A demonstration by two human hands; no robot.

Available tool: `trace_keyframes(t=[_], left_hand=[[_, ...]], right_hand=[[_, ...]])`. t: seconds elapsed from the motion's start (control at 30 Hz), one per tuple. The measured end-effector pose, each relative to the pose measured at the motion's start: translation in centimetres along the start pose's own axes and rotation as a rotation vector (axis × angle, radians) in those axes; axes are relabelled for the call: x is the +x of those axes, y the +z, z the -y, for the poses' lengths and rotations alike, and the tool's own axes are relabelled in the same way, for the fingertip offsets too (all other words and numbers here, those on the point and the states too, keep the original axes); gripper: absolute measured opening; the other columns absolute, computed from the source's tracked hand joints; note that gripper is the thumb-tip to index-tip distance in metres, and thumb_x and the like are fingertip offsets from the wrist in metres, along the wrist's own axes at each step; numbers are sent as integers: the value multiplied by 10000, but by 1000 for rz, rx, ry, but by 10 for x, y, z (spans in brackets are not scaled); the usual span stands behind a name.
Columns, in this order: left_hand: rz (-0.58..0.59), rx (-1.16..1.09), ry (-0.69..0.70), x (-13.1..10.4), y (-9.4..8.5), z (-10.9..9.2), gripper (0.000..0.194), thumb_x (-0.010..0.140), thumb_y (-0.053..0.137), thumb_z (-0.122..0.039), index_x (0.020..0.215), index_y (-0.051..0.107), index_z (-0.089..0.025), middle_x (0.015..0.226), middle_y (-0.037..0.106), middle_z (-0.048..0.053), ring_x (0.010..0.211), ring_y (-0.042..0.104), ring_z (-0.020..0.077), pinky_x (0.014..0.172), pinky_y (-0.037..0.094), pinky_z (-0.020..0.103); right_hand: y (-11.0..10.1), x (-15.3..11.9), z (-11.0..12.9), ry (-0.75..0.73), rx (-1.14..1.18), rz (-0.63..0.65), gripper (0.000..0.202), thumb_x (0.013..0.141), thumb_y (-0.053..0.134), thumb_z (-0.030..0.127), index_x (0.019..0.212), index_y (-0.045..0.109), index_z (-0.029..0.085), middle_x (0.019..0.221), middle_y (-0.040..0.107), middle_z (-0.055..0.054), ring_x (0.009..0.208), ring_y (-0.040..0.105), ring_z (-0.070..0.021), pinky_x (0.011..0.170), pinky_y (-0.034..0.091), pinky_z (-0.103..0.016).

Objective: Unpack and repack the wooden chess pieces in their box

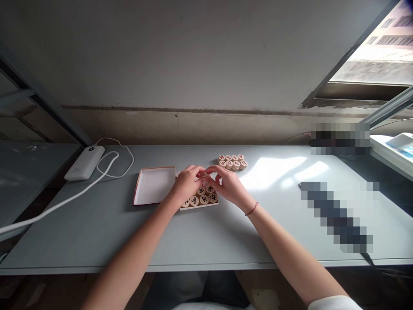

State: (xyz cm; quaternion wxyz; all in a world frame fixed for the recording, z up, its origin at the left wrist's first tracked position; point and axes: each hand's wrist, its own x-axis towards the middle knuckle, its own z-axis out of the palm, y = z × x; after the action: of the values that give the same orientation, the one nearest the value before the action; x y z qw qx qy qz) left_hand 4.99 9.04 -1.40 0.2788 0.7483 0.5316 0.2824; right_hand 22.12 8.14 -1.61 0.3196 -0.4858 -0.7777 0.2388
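Evidently both hands are busy over the open box point(200, 207), which sits near the middle of the grey desk point(209, 245) and holds round pieces point(204, 199) with dark characters facing up. Taking that box as the clock's centre, the left hand point(189, 181) comes in at eleven o'clock and the right hand point(227, 183) at one, hiding the box's far side. Their fingers are bent and narrow, with the tips meeting or nearly so above the pieces; whether either hand grips anything, I cannot tell. A red cord point(251, 209) circles the right wrist. Near one o'clock, beyond the right hand, pieces with red characters point(230, 162) stand in two close rows of four, faces up. Just beside the box, at ten o'clock, lies a shallow tray point(155, 185), pale inside with a reddish edge. Well out, also toward ten, rests a white power bank point(84, 164). A pixelated strip point(335, 215) lies at three.
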Motion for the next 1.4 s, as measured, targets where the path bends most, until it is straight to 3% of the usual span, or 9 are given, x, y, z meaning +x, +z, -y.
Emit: trace_keyframes(t=[0.13,0.23,0.37,0.43,0.6,0.73,0.9,1.07,1.4], left_hand=[[-92,-223,21,-3,-1,-4,142,820,616,-259,956,627,-220,961,682,17,888,653,164,839,513,283],[-110,-313,-23,-7,-4,-8,200,831,598,-267,1024,604,-214,987,683,28,925,650,157,869,514,285],[-102,-289,-20,-9,-10,-6,196,861,547,-289,1028,615,-212,1009,678,32,935,638,151,895,503,290],[-81,-268,-28,-10,-12,-4,181,865,537,-303,988,634,-213,988,685,24,916,635,149,884,503,284],[-38,-220,-62,-12,-14,-6,185,867,515,-309,956,655,-227,949,697,6,870,637,148,837,507,266],[-32,-189,-61,-14,-16,-11,185,864,508,-300,944,660,-232,951,698,0,868,638,147,824,504,253],[-35,-146,-74,-15,-21,-12,186,867,500,-303,923,660,-228,941,693,1,864,631,149,805,502,242],[-26,-120,-41,-15,-23,-9,206,883,475,-318,932,658,-237,933,687,-5,849,629,149,767,499,238],[-31,-42,-17,-16,-25,-3,229,877,464,-342,931,663,-240,915,673,9,849,628,177,737,525,273]], right_hand=[[-6,3,5,50,202,-39,183,860,504,329,935,617,207,886,669,-47,708,579,-144,589,450,-256],[-20,6,-7,161,298,-83,216,812,555,379,884,623,187,880,676,-71,779,615,-175,633,474,-281],[-40,7,-31,427,188,-107,229,753,588,393,826,635,181,825,684,-68,717,612,-184,595,442,-290],[-43,6,-39,482,115,-104,215,754,574,385,812,632,185,824,687,-61,702,603,-180,579,419,-280],[-39,5,-36,458,-93,-82,158,791,524,344,786,601,206,834,689,-47,730,605,-184,599,396,-273],[-36,4,-30,472,-221,-26,172,814,511,357,882,598,225,869,683,-37,708,593,-175,587,380,-265],[-26,3,-31,380,-391,35,178,819,512,343,892,609,213,875,674,-44,736,585,-177,587,356,-257],[-22,5,-30,338,-395,51,149,824,487,309,792,593,210,800,662,-27,706,562,-162,577,337,-247],[-22,4,-34,360,-421,51,261,847,485,427,723,534,202,800,632,-52,689,548,-169,568,321,-256]])
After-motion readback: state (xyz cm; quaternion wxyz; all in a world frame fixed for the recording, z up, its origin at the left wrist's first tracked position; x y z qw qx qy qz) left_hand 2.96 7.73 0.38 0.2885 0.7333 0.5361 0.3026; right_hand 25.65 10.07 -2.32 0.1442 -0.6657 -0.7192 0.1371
